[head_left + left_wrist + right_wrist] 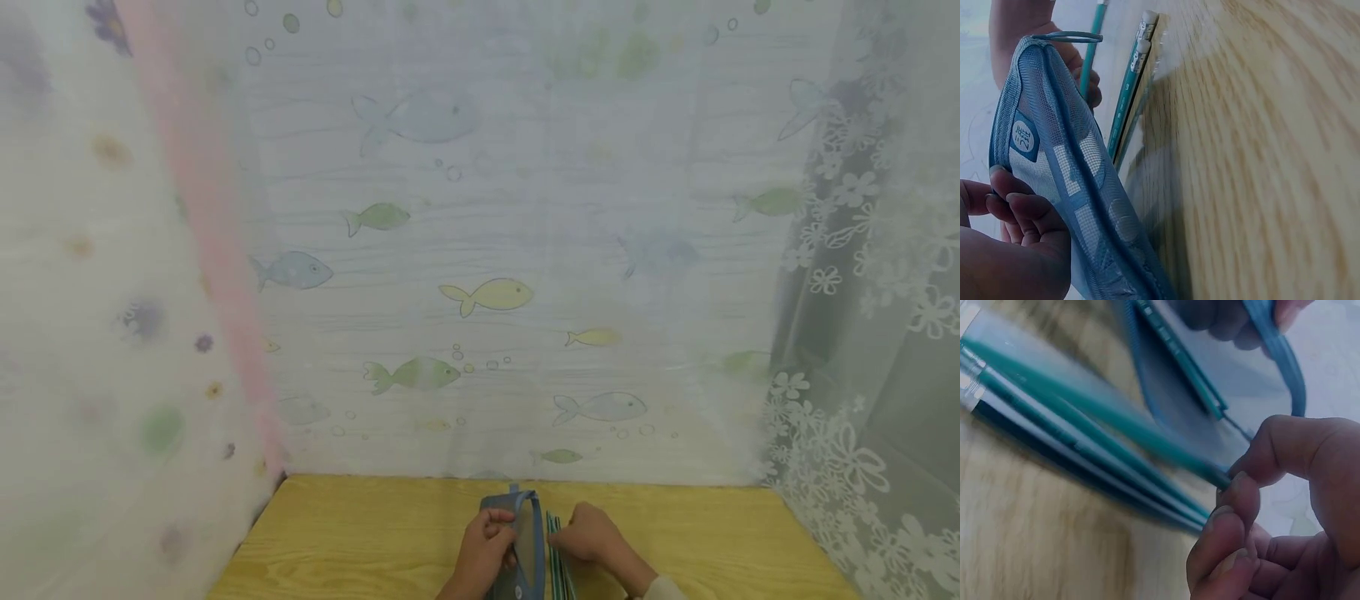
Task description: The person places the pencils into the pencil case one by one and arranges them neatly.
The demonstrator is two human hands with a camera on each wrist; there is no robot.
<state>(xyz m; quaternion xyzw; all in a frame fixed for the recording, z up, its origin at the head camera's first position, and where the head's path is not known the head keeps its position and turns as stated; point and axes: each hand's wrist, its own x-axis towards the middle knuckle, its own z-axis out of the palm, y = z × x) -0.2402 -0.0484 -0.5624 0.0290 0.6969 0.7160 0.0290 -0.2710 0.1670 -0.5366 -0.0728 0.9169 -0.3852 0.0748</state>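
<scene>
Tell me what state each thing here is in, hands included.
Pencil case, open along its zip.
Left hand, pinching the case's edge.
Held pencil, outside the case.
Right hand, pinching that pencil's end.
Other pencils, side by side beside the case.
Pencil in the case's opening, partly visible.

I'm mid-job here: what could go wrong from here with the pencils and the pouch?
The right hand pinches the held pencil near one end, so it might pivot or catch on the pouch.
The left hand has only a fingertip hold on the pouch's edge; if that slips, the opening may narrow.
The loose pencils lie close beside the pouch, so a bump could scatter them.
</scene>
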